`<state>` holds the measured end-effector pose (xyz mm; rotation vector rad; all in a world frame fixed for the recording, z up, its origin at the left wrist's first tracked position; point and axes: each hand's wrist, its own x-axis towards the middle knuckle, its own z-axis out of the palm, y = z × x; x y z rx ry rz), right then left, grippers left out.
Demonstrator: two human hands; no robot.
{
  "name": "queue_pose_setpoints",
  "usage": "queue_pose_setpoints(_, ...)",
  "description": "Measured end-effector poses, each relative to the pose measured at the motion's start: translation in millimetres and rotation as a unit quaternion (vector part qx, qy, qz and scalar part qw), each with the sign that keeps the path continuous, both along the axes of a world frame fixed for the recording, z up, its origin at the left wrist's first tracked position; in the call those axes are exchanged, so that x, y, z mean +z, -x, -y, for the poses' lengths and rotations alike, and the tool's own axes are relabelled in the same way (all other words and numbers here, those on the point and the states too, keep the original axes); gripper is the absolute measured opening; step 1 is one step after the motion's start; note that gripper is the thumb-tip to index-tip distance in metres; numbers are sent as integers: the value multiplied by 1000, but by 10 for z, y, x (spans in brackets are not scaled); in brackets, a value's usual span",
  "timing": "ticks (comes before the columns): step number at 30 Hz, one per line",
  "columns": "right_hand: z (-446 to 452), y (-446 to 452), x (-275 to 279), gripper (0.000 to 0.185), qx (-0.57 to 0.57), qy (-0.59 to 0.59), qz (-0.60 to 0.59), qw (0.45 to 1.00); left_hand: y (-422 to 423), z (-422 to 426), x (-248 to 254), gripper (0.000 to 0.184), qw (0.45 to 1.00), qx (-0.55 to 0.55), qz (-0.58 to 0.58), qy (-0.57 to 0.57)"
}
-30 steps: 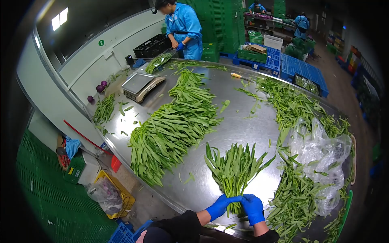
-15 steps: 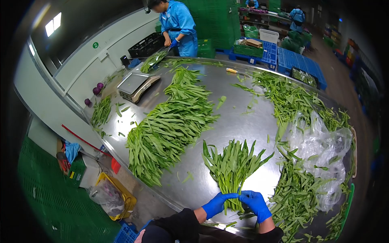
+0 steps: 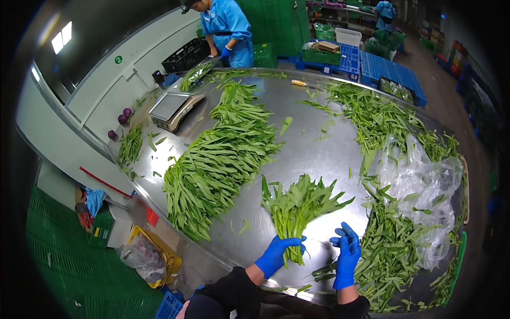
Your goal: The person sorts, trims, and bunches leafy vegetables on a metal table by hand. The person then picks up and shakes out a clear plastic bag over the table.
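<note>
My left hand (image 3: 277, 254), in a blue glove, is wrapped round the stems of a bunch of leafy greens (image 3: 298, 208) above the metal table (image 3: 313, 151). The leaves fan out away from me. To the right, my right hand (image 3: 346, 255), also gloved in blue, is apart from the bunch, its fingers spread and nothing visible in them. Beside it lie loose leaves and stems (image 3: 385, 255). A long row of bundled greens (image 3: 223, 154) covers the table's left-middle part.
Clear plastic bags (image 3: 422, 191) lie on the greens at right. A scale (image 3: 175, 109) stands at the back left, and a knife with a yellow handle (image 3: 299, 83) near the far edge. A co-worker in blue (image 3: 228, 26) stands beyond, beside a black crate (image 3: 186, 55).
My right hand has let go of the stems and moved right, its fingers opening. My left hand has raised the bunch slightly and shifted it left. The camera view has shifted a little.
</note>
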<state>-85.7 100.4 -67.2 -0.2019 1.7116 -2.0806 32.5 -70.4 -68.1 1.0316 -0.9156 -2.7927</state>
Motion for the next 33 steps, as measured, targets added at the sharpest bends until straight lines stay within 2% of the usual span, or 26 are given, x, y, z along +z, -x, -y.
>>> queue_pose_setpoints(2, 56, -116, -621, 38, 22, -82, -35, 996, -4, 20, 167, 43, 1000, 24, -10, 6)
queue_pose_setpoints(3, 246, -276, -644, 42, 56, -92, -101, 989, 14, 36, 290, 47, 998, 46, -47, 17)
queue_pose_setpoints(4, 213, -443, -590, 46, 166, -216, -155, 950, 16, 69, 366, 51, 994, 67, -82, 29)
queue_pose_setpoints(5, 373, -578, -761, 51, 216, -166, -268, 924, 10, 117, 369, 63, 992, 43, -118, 2)
queue_pose_setpoints(6, 463, -737, -850, 57, 287, -162, -273, 904, 32, 108, 446, 63, 993, 39, -115, 5)
queue_pose_setpoints(7, 553, -832, -918, 51, 304, -211, -467, 803, 64, 77, 554, 63, 989, 57, -132, 22)
queue_pose_setpoints(10, 653, -744, -1010, 61, 351, -166, -371, 844, 91, 114, 632, 68, 985, 62, -156, 39)
queue_pose_setpoints(11, 609, -546, -1295, 61, 383, -152, -302, 860, 77, 145, 640, 69, 986, 52, -152, 39)
queue_pose_setpoints(12, 548, -261, -1627, 66, 322, -215, -425, 818, 58, 168, 642, 70, 987, 44, -148, 37)
queue_pose_setpoints(13, 404, 22, -1247, 72, 203, -267, -441, 833, 30, 175, 622, 70, 988, 44, -146, 34)
queue_pose_setpoints(15, 130, 522, -1159, 71, 18, -360, -399, 843, -16, 181, 554, 69, 986, 55, -154, 18)
queue_pose_setpoints(16, -37, 752, -1201, 69, -35, -431, -406, 805, -26, 186, 537, 69, 985, 60, -159, 11)
queue_pose_setpoints(17, -168, 866, -1127, 66, -59, -441, -370, 816, -21, 190, 538, 66, 984, 66, -163, 11)
queue_pose_setpoints(18, -285, 930, -1115, 65, -34, -445, -370, 815, -12, 207, 510, 66, 984, 66, -165, 7)
queue_pose_setpoints(20, -243, 797, -850, 62, -12, -371, -320, 872, 6, 248, 436, 61, 985, 76, -152, 15)
queue_pose_setpoints(21, -153, 625, -563, 62, 8, -282, -340, 897, 38, 263, 451, 54, 987, 83, -136, 28)
queue_pose_setpoints(22, -80, 471, -456, 62, 59, -336, -390, 855, 72, 280, 503, 54, 987, 82, -133, 28)
queue_pose_setpoints(23, -63, 281, -520, 62, 126, -308, -354, 874, 107, 297, 584, 56, 986, 69, -117, 93)
queue_pose_setpoints(24, -71, 114, -720, 61, 203, -332, -404, 828, 143, 322, 644, 58, 981, 55, -101, 159)
queue_pose_setpoints(25, -83, -34, -643, 63, 270, -347, -422, 792, 168, 362, 664, 45, 967, 34, -65, 244)
queue_pose_setpoints(26, -135, -183, -683, 64, 280, -380, -450, 758, 178, 419, 624, 45, 967, 32, -63, 245)
queue_pose_setpoints(28, -231, -269, -693, 63, 254, -363, -464, 767, 146, 523, 439, 39, 894, -21, -50, 444)
queue_pose_setpoints(29, -285, -279, -710, 62, 251, -350, -454, 780, 104, 595, 414, 42, 720, -106, 4, 686)
queue_pose_setpoints(30, -329, -250, -743, 61, 248, -342, -440, 792, 64, 687, 381, 45, 478, -188, 47, 857)
queue_pose_setpoints(32, -391, -245, -708, 56, 242, -342, -421, 804, 0, 777, 168, 50, 363, -269, 76, 889)
queue_pose_setpoints(33, -417, -249, -741, 59, 233, -338, -420, 810, -20, 809, 2, 52, 280, -329, 118, 894)
